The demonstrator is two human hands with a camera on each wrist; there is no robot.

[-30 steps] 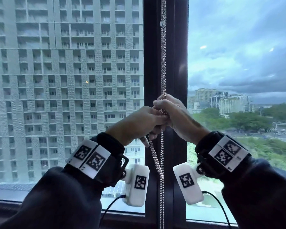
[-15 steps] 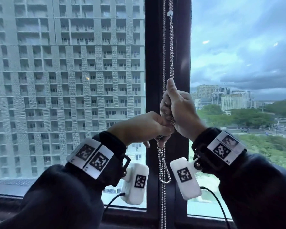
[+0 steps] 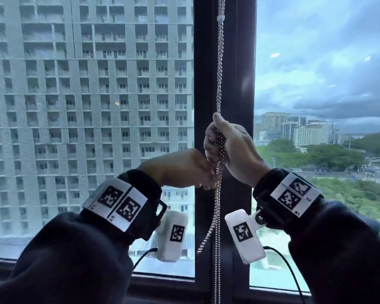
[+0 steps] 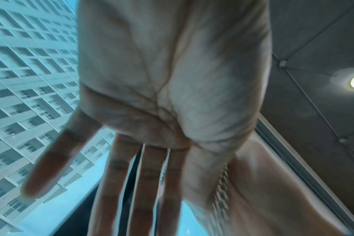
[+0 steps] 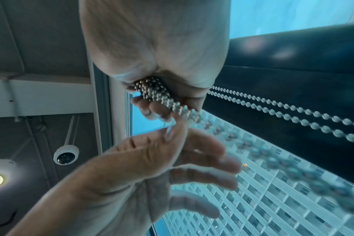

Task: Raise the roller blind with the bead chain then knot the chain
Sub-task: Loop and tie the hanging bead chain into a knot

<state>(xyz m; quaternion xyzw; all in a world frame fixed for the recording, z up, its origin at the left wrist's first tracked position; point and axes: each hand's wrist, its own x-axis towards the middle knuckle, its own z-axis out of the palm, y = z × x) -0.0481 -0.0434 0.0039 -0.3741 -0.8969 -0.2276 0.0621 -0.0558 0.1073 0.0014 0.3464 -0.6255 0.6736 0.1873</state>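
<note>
Up against the dark vertical window frame [image 3: 239, 84], the silver metal bead chain [image 3: 219, 73] hangs bunched inside the right hand [image 3: 230, 148], whose fingers clench it. Just below, the left hand [image 3: 184, 170] has its fingers [image 4: 115, 175] straight and spread, touching the strands.

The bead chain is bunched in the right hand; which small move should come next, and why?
Probably the left hand, fingers open beside the loose tail, should pinch it. The right hand grips the bunched bead chain, and no tight knot shows.
</note>
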